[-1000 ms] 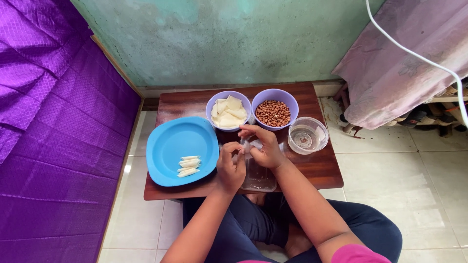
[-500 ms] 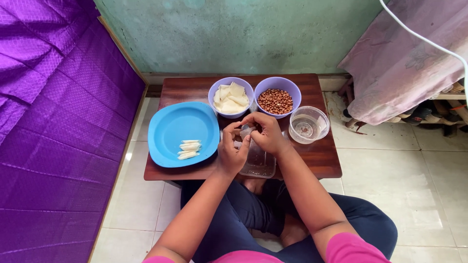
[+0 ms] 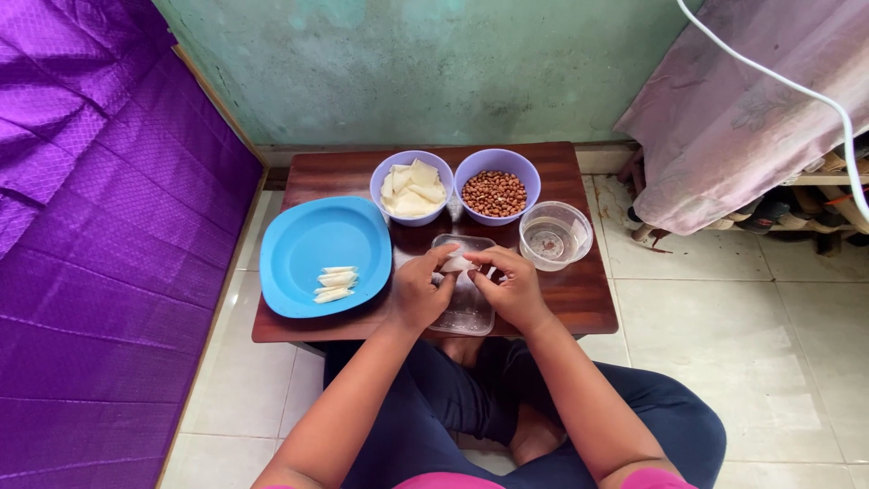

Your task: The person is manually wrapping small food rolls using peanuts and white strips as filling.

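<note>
Wrapper piece point(image 3: 457, 263), small and white, sits pinched between your two hands above the clear plastic tray point(image 3: 466, 308) at the near edge of the desk point(image 3: 579, 299). Your left hand point(image 3: 418, 292) has its grip closed on the wrapper's left side, and your right hand point(image 3: 516, 288) has its grip closed on the right side. Left of your hands, a blue plate point(image 3: 312, 249) carries a few rolled white pieces point(image 3: 333, 283). Beyond the tray stand a purple bowl of white wrapper squares point(image 3: 412, 187), a purple bowl of peanuts point(image 3: 496, 188) and, to the right, a clear bowl of water point(image 3: 555, 237).
</note>
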